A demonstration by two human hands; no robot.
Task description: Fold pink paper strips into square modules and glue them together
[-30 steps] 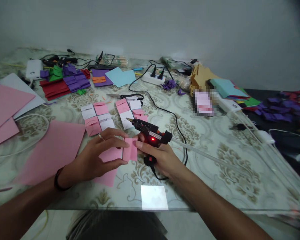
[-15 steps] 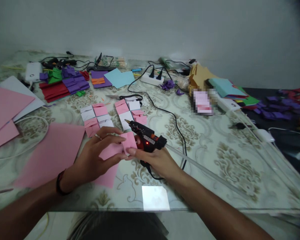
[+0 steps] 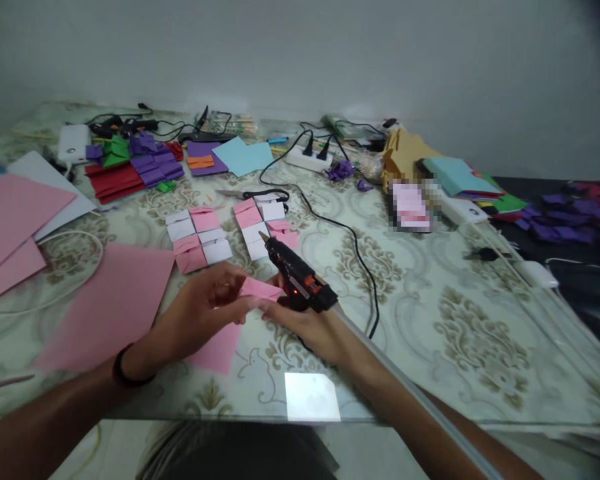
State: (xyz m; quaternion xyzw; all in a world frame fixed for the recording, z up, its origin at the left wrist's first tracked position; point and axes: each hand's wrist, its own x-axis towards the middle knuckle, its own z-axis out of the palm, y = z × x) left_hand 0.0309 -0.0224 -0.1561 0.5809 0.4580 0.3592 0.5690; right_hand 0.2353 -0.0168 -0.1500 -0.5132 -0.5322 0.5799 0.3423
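A small folded pink paper piece is pinched between my left hand and the thumb of my right hand. My right hand also grips a black glue gun, its nozzle pointing up and left and a long clear glue stick sticking out of its back. A red light glows on its side. Just beyond my hands lie two checkered blocks of folded pink and white paper, the left block and the right block. Pink sheet paper lies beside and under my left hand.
Scissors lie behind the paper blocks. The black cord runs to a white power strip. Purple and red folded paper, pink sheets and a phone lie around. A bright square patch is near the table's front edge.
The pink piece has been tilted from upright to nearly flat, its folded edge now showing. The glue gun has turned slightly, its glue stick swinging down over my right forearm.
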